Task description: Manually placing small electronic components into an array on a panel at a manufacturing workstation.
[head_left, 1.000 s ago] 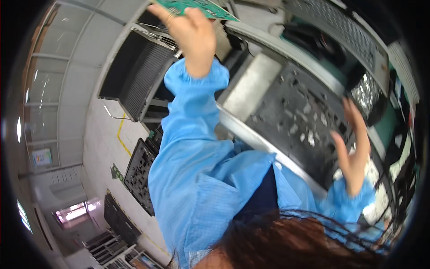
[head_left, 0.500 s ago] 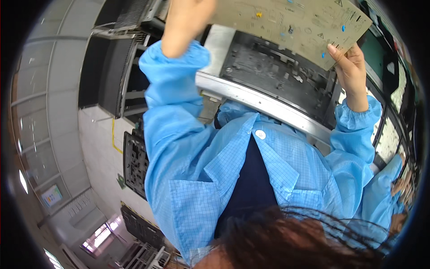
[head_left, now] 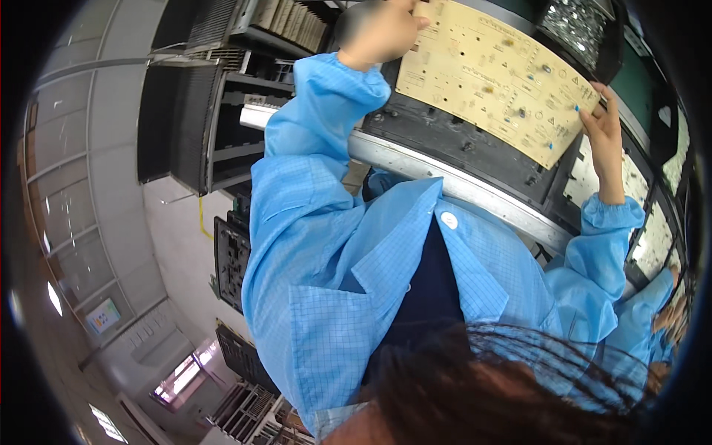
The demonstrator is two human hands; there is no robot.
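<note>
A pale yellow circuit board (head_left: 493, 81) with holes, printed marks and small blue parts is held between my two hands. My left hand (head_left: 382, 33) closes on its upper left edge, with the thumb over the face and the fingertips partly cut off by the picture's top. At the right end my right hand (head_left: 607, 130) pinches the edge near a corner. Beneath the board lies a black tray-like fixture (head_left: 430, 132), partly covered by it. Whether board and fixture touch, I cannot tell.
A silver metal rail (head_left: 463, 174) runs between me and the fixture. Beyond the board stands a black bin (head_left: 578, 33) of small shiny parts. Black racks (head_left: 178, 122) stand at left. More pale boards (head_left: 653, 237) line the right, where another person's blue sleeve (head_left: 645, 304) shows.
The board has come down and nearer over the fixture, its face now brighter and more fully in view. My left hand has moved right onto its left edge; the right hand still holds its end.
</note>
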